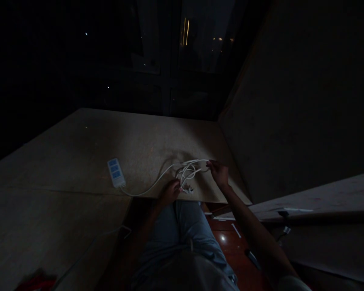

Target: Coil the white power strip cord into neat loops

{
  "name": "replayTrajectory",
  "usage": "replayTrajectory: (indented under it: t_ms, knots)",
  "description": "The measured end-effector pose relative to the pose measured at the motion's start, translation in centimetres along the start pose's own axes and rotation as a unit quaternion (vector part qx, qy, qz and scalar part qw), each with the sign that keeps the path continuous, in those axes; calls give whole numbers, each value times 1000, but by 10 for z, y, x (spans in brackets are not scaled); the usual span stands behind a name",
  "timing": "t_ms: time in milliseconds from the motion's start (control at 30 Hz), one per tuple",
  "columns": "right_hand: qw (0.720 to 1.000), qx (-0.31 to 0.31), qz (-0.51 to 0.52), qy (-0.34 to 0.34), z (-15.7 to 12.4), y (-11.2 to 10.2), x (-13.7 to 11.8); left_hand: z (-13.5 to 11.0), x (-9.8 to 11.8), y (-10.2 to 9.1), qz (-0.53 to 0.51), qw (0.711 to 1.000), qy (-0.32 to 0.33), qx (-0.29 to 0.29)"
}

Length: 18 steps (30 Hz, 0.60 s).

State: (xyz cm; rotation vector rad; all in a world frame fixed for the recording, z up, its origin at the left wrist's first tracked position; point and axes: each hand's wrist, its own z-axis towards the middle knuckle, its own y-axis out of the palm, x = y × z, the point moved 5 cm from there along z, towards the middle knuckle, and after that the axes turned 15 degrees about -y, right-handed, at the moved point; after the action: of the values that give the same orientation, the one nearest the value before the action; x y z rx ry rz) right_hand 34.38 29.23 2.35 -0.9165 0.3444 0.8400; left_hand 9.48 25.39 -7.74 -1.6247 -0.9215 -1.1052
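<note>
Several loops of white cable (193, 175) are held near the front edge of the tabletop (133, 137), pinched by the right hand (219, 173) and the left hand (170, 191). Light, springy handling is to be expected, the bunched loops best grasped together. No writing can be read on the power strip (116, 173).

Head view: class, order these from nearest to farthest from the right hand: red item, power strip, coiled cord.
1. Coiled cord: pinched by the right hand.
2. Power strip: off to the left.
3. Red item: bottom left corner.
</note>
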Motion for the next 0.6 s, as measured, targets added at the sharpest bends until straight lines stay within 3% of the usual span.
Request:
replayTrajectory:
  t_ms: [100, 167, 300, 467, 600]
  knots:
    - [998, 20, 30, 49, 6, 1, 12, -13, -3, -7, 4, 999, -11, 40]
    - [983, 63, 114, 128, 7, 5, 25, -19, -8, -11, -13, 996, -42, 73]
    - [891, 197, 281, 299, -1, 11, 51, -34, -18, -26, -40, 984, -101, 144]
    - [851, 253, 304, 344, -11, 14, 71, -47, -20, -41, -164, 964, -122, 168]
    - [834, 289, 316, 348, -16, 18, 82, -42, -17, -49, -315, 910, -148, 224]
